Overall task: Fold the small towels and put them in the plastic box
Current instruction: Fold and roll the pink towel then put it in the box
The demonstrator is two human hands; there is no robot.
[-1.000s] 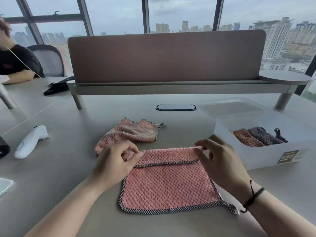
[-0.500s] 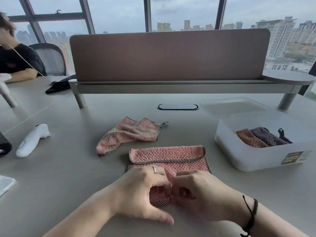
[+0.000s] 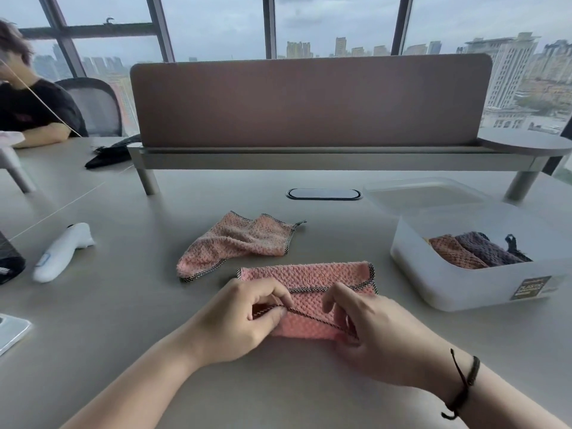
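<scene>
Near hem of the pink towel now pinched up by left hand and right hand, probably mid-fold; plastic box waiting off right of the grip.

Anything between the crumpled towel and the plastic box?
No. Head view shows only bare table between the crumpled towel and the plastic box.
</scene>
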